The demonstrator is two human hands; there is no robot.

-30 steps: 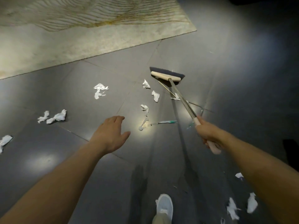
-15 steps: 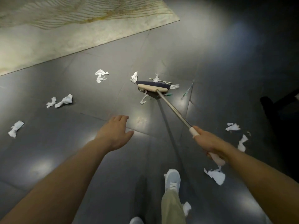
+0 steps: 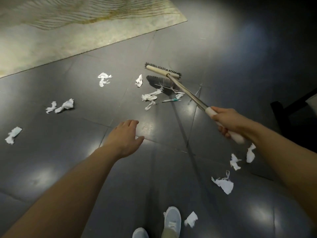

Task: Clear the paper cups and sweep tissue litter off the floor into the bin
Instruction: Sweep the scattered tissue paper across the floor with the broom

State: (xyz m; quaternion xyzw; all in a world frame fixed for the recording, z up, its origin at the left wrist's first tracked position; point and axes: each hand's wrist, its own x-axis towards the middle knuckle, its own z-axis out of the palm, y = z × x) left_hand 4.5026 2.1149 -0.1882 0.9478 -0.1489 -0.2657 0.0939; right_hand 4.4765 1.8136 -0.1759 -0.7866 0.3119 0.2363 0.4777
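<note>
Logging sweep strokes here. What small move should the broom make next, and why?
Probably lower the wooden-backed broom head and pull back: it looks raised above its shadow, just beyond the white tissue scraps, while the right hand grips the handle.

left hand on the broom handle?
Apart. Head view: left hand hangs open over the floor, well left of the broom handle; only the right hand grips it.

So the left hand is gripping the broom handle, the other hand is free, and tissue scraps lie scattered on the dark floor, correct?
Not quite. In the head view it is the right hand that grips the broom handle, and the left hand is the free one, fingers open. Tissue scraps do lie scattered on the dark floor.
</note>
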